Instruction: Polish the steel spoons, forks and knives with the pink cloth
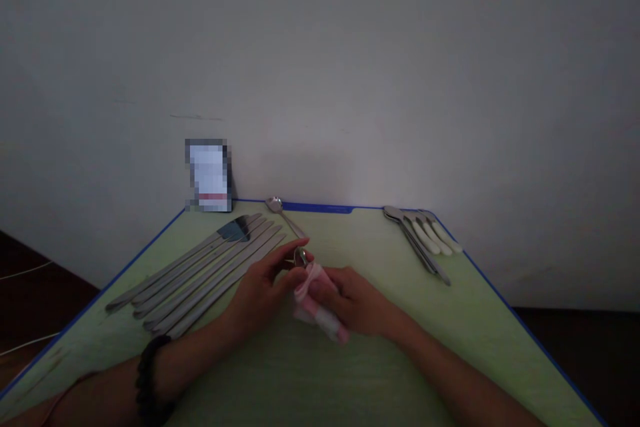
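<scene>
Over the middle of the table, a shiny metal spoon (301, 257) has its bowl between the fingers and thumb of my left hand (265, 287). My right hand (357, 300) grips a pink and white cloth (320, 312), bunched up against the spoon just below the bowl. The rest of that spoon is hidden by the cloth and my hands. Beyond my left fingers lies another metal spoon (275, 204), its bowl towards the wall. Left of my left hand, several metal table knives (200, 280) are laid side by side.
Several forks with cream handles (425, 235) and metal spoons (415, 243) lie at the table's back right. A phone with a blurred-out screen (210, 177) leans on the wall at the back left. The pale green table (380, 373) has a blue edge and meets the wall.
</scene>
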Tool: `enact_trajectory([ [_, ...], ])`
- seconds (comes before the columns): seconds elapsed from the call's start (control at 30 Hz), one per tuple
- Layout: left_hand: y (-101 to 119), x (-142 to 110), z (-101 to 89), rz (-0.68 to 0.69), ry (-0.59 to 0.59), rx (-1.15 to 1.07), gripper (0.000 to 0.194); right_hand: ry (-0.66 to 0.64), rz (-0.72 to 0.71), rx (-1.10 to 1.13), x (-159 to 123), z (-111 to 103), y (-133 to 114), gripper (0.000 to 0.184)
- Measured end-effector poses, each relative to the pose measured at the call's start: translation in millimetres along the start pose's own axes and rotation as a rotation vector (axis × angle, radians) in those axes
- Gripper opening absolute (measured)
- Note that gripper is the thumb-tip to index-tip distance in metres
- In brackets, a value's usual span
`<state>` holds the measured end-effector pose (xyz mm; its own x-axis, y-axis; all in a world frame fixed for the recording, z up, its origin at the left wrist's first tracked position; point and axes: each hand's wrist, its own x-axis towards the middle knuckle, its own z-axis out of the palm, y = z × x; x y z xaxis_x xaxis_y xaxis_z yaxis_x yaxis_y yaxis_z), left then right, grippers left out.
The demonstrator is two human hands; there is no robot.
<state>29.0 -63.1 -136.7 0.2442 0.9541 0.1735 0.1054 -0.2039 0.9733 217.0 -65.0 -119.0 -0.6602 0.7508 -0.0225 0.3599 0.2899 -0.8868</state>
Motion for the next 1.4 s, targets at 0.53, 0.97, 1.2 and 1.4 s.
enact_trajectory([
  [0.53,-3.3,5.1,4.8,0.121,0.187,-0.156,0.039,-0.097,0.066,-0.28,-11.4,-55.0,-7.7,0.032],
  [0.97,-0.7,-0.6,7.1,0.315,0.179,-0.091,0.031,-0.118,0.07,-0.14,-8.1,-49.6,-9.9,0.034],
  [1.2,-7.3,4.3,8.0,0.277,0.201,-0.157,0.034,-0.033,0.099,0.311,-8.2,-40.8,23.5,0.05],
  [1.4,-4.4,-0.8,5.8,0.191,0.138,-0.01,0.034,-0.074,0.121,0.265,-9.2,-35.6,16.8,0.041],
])
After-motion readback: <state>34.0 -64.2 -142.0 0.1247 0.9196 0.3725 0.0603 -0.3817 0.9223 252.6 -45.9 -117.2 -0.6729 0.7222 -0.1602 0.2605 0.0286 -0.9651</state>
